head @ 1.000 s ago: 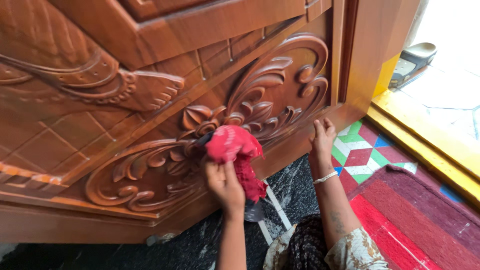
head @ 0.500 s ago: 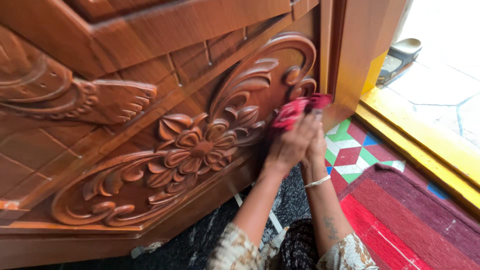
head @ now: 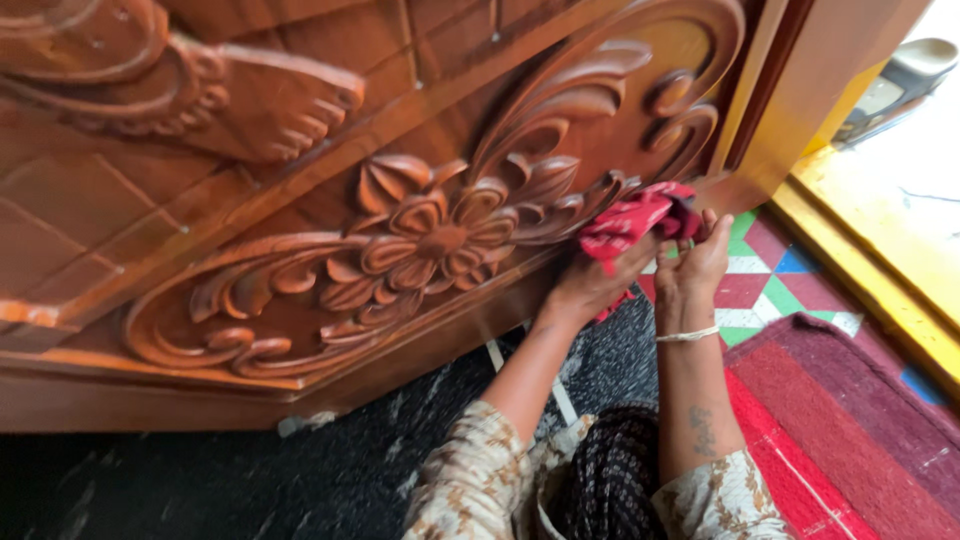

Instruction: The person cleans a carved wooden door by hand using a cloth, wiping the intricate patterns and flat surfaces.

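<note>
A carved wooden door (head: pixel 300 200) fills most of the view, its lower panel worked with a flower (head: pixel 435 240) at the middle and scrolled leaves (head: pixel 250 310) curling off to either side. A carved foot (head: pixel 285 105) shows in relief above the flower. The door's bottom edge stands over a dark speckled floor (head: pixel 250 480). To the right, the floor gives way to tiles (head: pixel 765 285) in red, green, blue and white, then a red and maroon mat (head: pixel 850 430), and beyond it a yellow threshold (head: pixel 870 260). A sandal (head: pixel 895 85) lies past the threshold in the bright top right corner.

The person's two arms reach up from the bottom, both in sleeves (head: pixel 480 480) of pale patterned cloth, with dark patterned fabric between them. A thin white bangle (head: pixel 687 335) circles the right wrist.

The red cloth (head: pixel 635 215) is bunched against the door's lower right corner, just beside the outermost leaf scroll. The left hand (head: pixel 590 280) is clenched on the cloth from below, pressing it to the wood. The right hand (head: pixel 700 265) touches the cloth's right end with curled fingers, gripping it there; the two hands sit just beside each other.
</note>
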